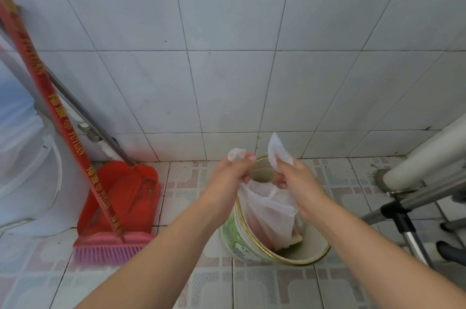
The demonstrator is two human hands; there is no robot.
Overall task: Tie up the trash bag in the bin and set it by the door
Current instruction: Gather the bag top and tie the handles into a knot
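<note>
A thin white trash bag (268, 210) hangs partly inside a round bin (238, 245) with a gold rim and green-and-white side, standing on the tiled floor by the wall. My left hand (232, 175) is closed on the bag's left handle, whose end sticks up above my fist. My right hand (293, 177) grips the right handle, and its loose end stands up above my fingers. Both handles are pulled up and apart above the bin. Pinkish waste shows through the bag's lower part.
A red dustpan (121, 197) and a pink broom (108, 249) with a red handle lean on the wall to the left. A white appliance (27, 182) stands at far left. A white pipe (426, 157) and a metal frame (403, 210) sit to the right.
</note>
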